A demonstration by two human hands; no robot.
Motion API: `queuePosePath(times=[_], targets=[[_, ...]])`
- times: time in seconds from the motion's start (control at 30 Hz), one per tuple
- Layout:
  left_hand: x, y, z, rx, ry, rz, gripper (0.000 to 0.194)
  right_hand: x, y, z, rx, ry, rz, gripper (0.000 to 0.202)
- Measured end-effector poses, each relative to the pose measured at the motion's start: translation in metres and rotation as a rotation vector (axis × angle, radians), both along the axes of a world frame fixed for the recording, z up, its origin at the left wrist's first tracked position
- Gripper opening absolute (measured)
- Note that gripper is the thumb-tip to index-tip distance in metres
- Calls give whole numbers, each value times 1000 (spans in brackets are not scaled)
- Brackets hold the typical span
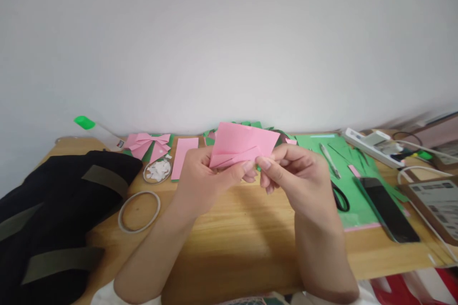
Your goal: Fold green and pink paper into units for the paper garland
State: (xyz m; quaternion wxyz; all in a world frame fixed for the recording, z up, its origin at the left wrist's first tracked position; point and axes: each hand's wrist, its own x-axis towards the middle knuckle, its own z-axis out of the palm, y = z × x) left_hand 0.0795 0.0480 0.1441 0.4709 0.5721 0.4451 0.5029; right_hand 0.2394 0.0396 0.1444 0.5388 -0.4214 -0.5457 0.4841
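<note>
A piece of pink paper [243, 140] is held up above the table, with a folded strip along its lower edge. My left hand [211, 176] grips its left and lower side, the thumb lying along the fold. At the lower right corner, my right hand [300, 176] pinches the paper between thumb and fingers. The two thumb tips are close together at the bottom edge. Behind the held paper, green and pink paper pieces [257, 125] are partly hidden.
On the left are a pink paper bow [148, 145], a dish of white scraps [157, 170], a tape ring [139, 212] and dark cloth [67, 190]. Rightward lie green sheets [352, 200], a pen [329, 161], a phone [388, 209] and a power strip [374, 147]. A wall [229, 43] stands behind.
</note>
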Motion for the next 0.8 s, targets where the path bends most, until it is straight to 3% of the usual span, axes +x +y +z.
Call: queuePosePath(times=[0.53, 0.8], targets=[[-2, 5, -1, -109, -149, -107, 15, 9, -5, 5, 176, -127, -81, 11], [-10, 8, -1, -99, -102, -221, 16, 16, -5, 8, 188, -237, 16, 10]])
